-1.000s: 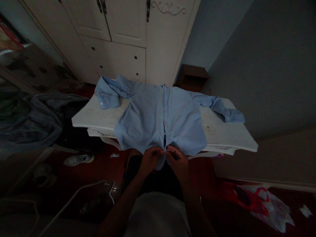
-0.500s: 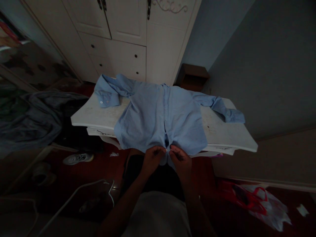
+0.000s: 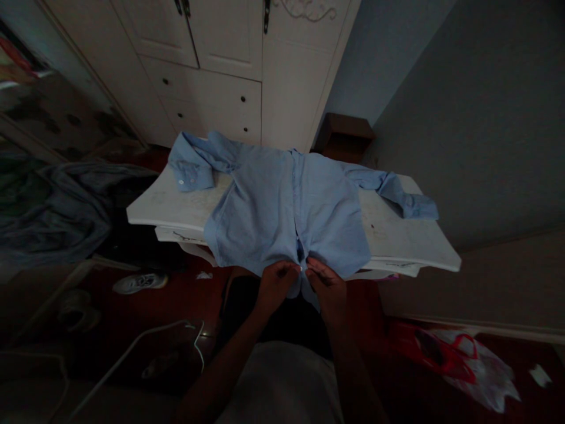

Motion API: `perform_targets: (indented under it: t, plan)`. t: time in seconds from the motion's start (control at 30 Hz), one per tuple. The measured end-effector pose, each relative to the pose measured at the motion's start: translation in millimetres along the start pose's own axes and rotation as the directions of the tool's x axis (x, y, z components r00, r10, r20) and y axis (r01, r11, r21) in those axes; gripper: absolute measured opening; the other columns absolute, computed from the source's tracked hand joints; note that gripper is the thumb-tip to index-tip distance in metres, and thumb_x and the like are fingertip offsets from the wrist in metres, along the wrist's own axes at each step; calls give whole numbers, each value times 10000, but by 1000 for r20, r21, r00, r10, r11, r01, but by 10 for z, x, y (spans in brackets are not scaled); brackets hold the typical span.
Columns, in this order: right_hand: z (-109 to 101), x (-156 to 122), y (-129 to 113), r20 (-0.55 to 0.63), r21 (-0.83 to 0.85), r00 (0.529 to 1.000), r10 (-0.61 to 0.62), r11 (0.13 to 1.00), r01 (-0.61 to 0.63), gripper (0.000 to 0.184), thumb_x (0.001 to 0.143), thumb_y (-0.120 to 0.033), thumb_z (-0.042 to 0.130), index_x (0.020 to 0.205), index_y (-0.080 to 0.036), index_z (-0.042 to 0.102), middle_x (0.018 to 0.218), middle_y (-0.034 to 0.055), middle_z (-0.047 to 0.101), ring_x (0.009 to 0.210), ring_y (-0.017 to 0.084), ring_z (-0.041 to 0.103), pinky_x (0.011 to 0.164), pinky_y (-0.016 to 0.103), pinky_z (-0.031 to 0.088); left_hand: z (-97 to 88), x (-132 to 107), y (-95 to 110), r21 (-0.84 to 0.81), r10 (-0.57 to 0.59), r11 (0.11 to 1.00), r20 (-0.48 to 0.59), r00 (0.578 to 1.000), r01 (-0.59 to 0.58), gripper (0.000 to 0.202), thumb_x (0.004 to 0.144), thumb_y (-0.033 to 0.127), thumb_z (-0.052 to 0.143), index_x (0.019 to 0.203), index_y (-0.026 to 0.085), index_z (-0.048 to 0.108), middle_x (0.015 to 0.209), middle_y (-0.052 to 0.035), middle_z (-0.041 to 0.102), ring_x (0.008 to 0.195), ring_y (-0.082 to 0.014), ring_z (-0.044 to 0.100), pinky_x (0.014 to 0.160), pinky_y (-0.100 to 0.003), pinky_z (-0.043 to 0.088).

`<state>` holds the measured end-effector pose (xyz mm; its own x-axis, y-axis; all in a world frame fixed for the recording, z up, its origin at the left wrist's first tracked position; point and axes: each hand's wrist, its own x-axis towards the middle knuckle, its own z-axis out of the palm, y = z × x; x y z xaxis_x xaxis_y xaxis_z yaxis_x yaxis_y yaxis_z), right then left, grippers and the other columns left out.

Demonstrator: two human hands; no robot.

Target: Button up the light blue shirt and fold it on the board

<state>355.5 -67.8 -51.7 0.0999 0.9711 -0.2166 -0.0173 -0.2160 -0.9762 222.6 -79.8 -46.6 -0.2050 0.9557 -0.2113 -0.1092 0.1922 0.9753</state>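
A light blue long-sleeved shirt (image 3: 282,206) lies front up on a white table (image 3: 406,238), its sleeves spread left and right and its hem hanging over the near edge. My left hand (image 3: 276,282) pinches the left side of the shirt's front opening near the hem. My right hand (image 3: 329,285) pinches the right side of the opening. The two hands meet at the placket, where a small white button shows between the fingertips.
A white wardrobe with drawers (image 3: 220,82) stands behind the table, a brown stool (image 3: 346,136) beside it. Dark clothing (image 3: 66,206) is heaped at left. A white shoe (image 3: 139,282), a cable (image 3: 132,350) and a red-and-white plastic bag (image 3: 463,365) lie on the red floor.
Both hands have stayed at the shirt's lower placket, shifting slightly; the gap in the opening just above them has grown a little smaller.
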Motion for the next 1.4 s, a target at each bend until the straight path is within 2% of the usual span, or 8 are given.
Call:
perform_targets:
  t: [0.23, 0.5, 0.77, 0.93, 1.07, 1.17, 1.3, 1.4]
  plan:
    - [1, -17, 2, -11, -54, 999, -41, 998, 40, 318, 723, -346, 736, 1015, -219, 746, 1060, 58, 743, 987, 222, 697, 941, 391, 538, 3, -14, 17, 28, 27, 999, -7, 1000, -27, 205, 755, 356, 652, 740, 164, 722, 700, -14, 693, 658, -142, 603, 641, -244, 460]
    - [-12, -14, 3, -5, -93, 996, -84, 992, 83, 330, 733, -369, 725, 1018, -204, 743, 1055, 73, 744, 972, 234, 705, 916, 401, 554, 22, -38, 49, 81, 49, 996, -26, 998, -46, 215, 785, 362, 624, 759, 176, 728, 670, -17, 682, 624, -148, 600, 593, -243, 458]
    - [5, -54, -30, 11, -192, 990, -140, 971, 140, 306, 785, -369, 683, 1038, -206, 740, 1071, 69, 740, 990, 234, 700, 904, 385, 557, 57, -40, 55, 72, 51, 996, -58, 997, -47, 208, 785, 353, 620, 736, 177, 720, 681, -18, 676, 654, -150, 607, 616, -237, 458]
    - [23, -89, -63, 55, -295, 960, -273, 915, 277, 276, 839, -366, 631, 1055, -230, 735, 1068, 57, 742, 993, 227, 699, 879, 364, 562, 76, -42, 8, -68, -56, 996, -62, 997, 51, 218, 753, 385, 653, 768, 181, 731, 610, -8, 630, 565, -135, 562, 504, -217, 400]
    - [33, -102, -90, 139, -367, 924, -355, 849, 381, 271, 892, -359, 566, 1072, -240, 730, 1085, 58, 736, 978, 221, 700, 864, 355, 564, 58, -9, -55, -243, -186, 953, 7, 983, 182, 222, 696, 375, 695, 759, 164, 721, 539, 25, 549, 472, -87, 456, 468, -205, 349]
    - [32, -83, -78, 186, -372, 898, -399, 817, 440, 270, 906, -339, 548, 1084, -238, 723, 1083, 58, 736, 983, 219, 696, 864, 356, 561, 43, 17, -100, -331, -235, 912, 67, 970, 244, 214, 649, 355, 718, 712, 152, 697, 546, 27, 536, 480, -72, 438, 477, -194, 342]
    - [18, -34, -45, 188, -359, 899, -396, 824, 439, 288, 861, -332, 609, 1119, -242, 702, 1056, 60, 738, 847, 199, 706, 788, 336, 573, 35, 37, -134, -354, -285, 887, 91, 954, 298, 228, 613, 340, 725, 715, 140, 691, 553, 20, 535, 495, -67, 439, 477, -183, 322]
    - [11, -8, -51, 201, -350, 916, -348, 847, 399, 293, 850, -325, 617, 1124, -256, 697, 1074, 53, 730, 841, 189, 698, 768, 317, 568, 32, 44, -140, -353, -324, 870, 117, 939, 344, 251, 611, 345, 722, 749, 139, 689, 559, 21, 535, 486, -66, 440, 467, -182, 313]
